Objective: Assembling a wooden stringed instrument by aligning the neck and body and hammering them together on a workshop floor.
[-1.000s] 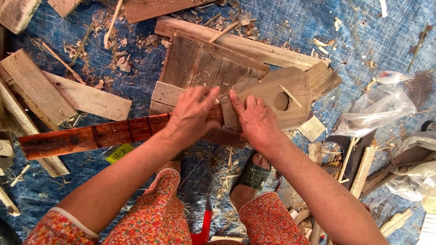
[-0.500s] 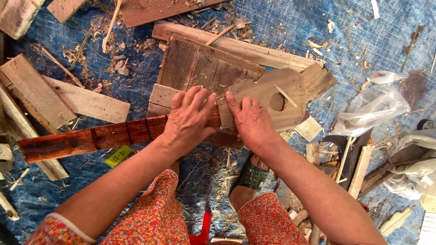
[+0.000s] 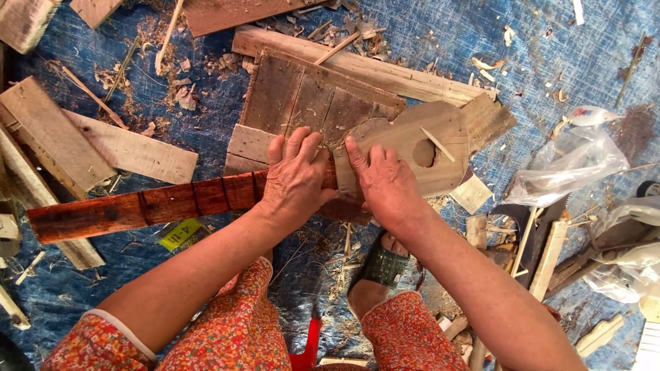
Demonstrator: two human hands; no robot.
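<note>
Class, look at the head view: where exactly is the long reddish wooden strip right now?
The reddish wooden strip lies across the left middle of the head view on the blue tarp, its right end under the left hand, beside the round board with a hole.

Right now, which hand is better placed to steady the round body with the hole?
Right, probably. The right hand already rests on the body's edge near the hole; the left hand covers the red neck.
</note>
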